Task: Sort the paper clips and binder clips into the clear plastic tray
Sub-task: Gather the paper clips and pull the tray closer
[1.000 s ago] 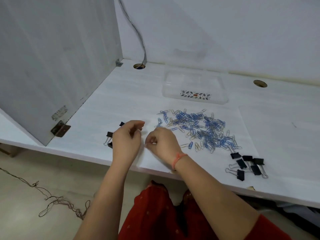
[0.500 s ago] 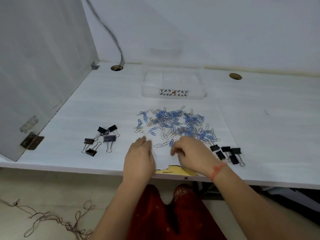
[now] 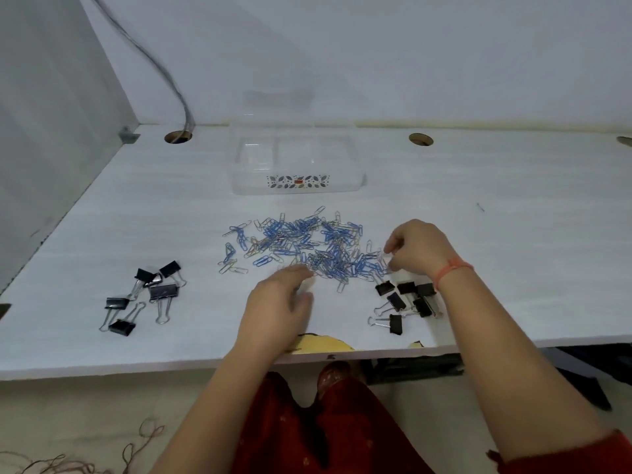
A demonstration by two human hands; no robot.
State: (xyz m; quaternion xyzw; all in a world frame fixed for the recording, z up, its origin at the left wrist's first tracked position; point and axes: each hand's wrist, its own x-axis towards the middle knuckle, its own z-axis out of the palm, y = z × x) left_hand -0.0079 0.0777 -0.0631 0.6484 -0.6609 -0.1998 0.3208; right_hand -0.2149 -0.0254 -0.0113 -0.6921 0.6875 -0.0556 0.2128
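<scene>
A heap of blue and silver paper clips lies mid-desk. Black binder clips sit in two groups: a left group and a right group. The clear plastic tray, divided into compartments, stands behind the heap and looks empty. My right hand is at the heap's right edge, thumb and forefinger pinched on a silver paper clip, just above the right binder clips. My left hand lies palm down, fingers loosely apart and blurred, its fingertips at the heap's near edge.
A grey side panel walls off the left. A cable drops into a desk hole; another hole is at the back right. The desk's front edge is chipped near my lap.
My right hand has moved right, from the heap's near middle to its right edge, and pinched a clip. My left hand slid forward to the heap. The camera has shifted.
</scene>
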